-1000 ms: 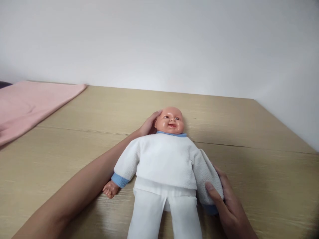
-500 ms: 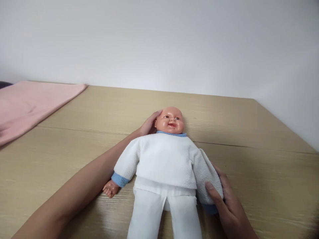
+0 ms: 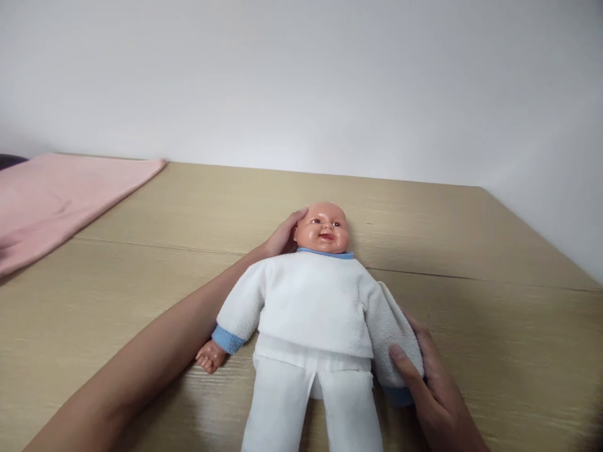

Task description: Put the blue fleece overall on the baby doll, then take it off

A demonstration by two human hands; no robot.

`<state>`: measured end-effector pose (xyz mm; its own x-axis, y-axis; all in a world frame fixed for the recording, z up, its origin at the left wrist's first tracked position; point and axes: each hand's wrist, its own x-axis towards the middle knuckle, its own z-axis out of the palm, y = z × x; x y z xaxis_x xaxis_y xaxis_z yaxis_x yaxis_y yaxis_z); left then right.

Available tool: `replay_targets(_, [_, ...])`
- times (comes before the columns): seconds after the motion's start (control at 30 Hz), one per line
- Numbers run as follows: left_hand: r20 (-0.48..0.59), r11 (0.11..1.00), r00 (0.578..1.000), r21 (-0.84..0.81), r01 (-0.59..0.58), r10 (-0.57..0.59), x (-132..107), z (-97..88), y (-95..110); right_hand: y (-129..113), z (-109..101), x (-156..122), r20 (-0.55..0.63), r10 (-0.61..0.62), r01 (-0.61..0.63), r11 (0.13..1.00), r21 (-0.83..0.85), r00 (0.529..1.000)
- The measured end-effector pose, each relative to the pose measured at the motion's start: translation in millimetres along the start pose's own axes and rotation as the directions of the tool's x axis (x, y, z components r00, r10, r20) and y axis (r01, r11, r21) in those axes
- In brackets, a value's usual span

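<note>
A baby doll [image 3: 315, 307] in a white fleece top with blue collar and cuffs and white trousers lies on its back, head toward the far side. My left hand [image 3: 285, 233] cups the side of its bald head, with the fingertips partly hidden behind it. My left forearm passes along the doll's outstretched arm, whose small fist shows beyond the blue cuff. Around the doll's other sleeve, my right hand [image 3: 431, 376] is closed, thumb on top and fingers behind. The lower legs run out of view at the bottom.
The doll rests on a light wood-grain table [image 3: 480, 238] with a seam running across it. A pink cloth [image 3: 70, 194] lies flat at the far left. Behind the table stands a plain white wall [image 3: 301, 81], and a dark object [image 3: 10, 161] shows at the left edge.
</note>
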<state>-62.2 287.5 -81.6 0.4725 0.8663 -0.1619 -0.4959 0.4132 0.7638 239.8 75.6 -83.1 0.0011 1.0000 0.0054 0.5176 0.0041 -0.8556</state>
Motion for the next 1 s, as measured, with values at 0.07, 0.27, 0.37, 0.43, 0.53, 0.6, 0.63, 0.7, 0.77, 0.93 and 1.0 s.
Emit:
replay_targets(0.07, [-0.002,1.0,1.0,0.006,0.008,-0.008,-0.1,-0.3,0.1,-0.6,-0.1,0.5,0.005,0.009,-0.009,1.0,0.005,1.0])
replay_targets(0.27, [0.009,1.0,1.0,-0.003,0.018,-0.018,-1.1,1.0,0.7,0.2,0.3,-0.3,0.016,0.033,-0.033,0.999,0.003,0.999])
replay_targets(0.37, [0.014,1.0,1.0,-0.014,0.016,-0.016,-1.9,2.9,1.0,1.6,0.6,-0.1,0.007,0.028,-0.028,1.0,0.009,1.0])
replay_targets(0.43, [0.018,1.0,1.0,-0.018,0.013,-0.013,-2.5,4.4,1.5,2.0,0.7,0.2,0.007,0.02,-0.02,1.0,0.014,1.0])
replay_targets(0.53, [0.052,0.999,0.998,-0.028,0.025,-0.023,-3.7,6.6,2.8,1.0,0.4,0.4,0.015,0.015,-0.015,1.0,0.018,1.0])
replay_targets(0.6, [0.067,0.999,0.997,-0.031,0.032,-0.03,-4.6,7.8,3.5,0.0,0.4,0.5,0.017,0.017,-0.017,1.0,0.019,1.0])
replay_targets(0.63, [0.068,0.999,0.997,-0.031,0.034,-0.031,-5.0,8.2,3.8,-0.4,0.4,0.6,0.019,0.018,-0.019,1.0,0.018,1.0])
replay_targets(0.7, [0.065,0.999,0.997,-0.029,0.031,-0.029,-5.6,8.7,4.1,-0.4,0.8,0.9,0.022,0.02,-0.02,1.0,0.018,1.0])
replay_targets(0.77, [0.063,0.999,0.998,-0.027,0.025,-0.023,-5.6,8.4,4.4,0.7,1.2,1.3,0.026,0.019,-0.02,1.0,0.023,0.999])
replay_targets(0.93, [0.064,0.999,0.998,0.04,-0.007,0.005,-2.1,4.0,8.3,5.8,0.8,1.4,0.031,0.025,-0.027,0.999,0.037,0.999])
replay_targets(1.0, [0.056,0.995,0.997,0.087,-0.057,0.053,-0.2,2.1,11.3,7.4,0.7,1.3,0.028,0.021,-0.022,0.999,0.036,0.999])
